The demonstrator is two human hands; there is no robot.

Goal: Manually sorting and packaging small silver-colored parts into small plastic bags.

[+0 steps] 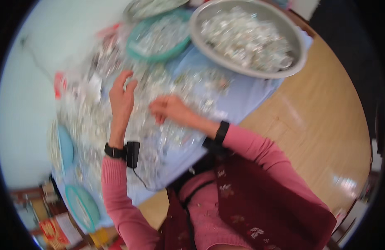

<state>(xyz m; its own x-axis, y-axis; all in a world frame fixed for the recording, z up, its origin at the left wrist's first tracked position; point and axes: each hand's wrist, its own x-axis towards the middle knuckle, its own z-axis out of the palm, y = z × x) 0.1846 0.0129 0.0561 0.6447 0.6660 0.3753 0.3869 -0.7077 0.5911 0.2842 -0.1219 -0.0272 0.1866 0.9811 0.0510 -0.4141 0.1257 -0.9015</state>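
Note:
Over a table with a blue cloth (251, 100), my left hand (121, 93) is raised with thumb and fingers apart, nothing visible between them. My right hand (170, 109) is to its right, fingers curled and blurred; whether it holds something cannot be told. Beneath both hands spreads a heap of small clear plastic packets (148, 134), their contents too blurred to name. More such packets fill a large grey basin (208, 53) at the upper right and a teal basket (133, 51) beside it.
A light blue bowl (66, 150) and a green basket (94, 203) stand at the table's left edge. Another filled container (130, 14) is at the top. Red-marked bags (59, 84) lie by the wall. A red and white box (52, 232) is at the lower left.

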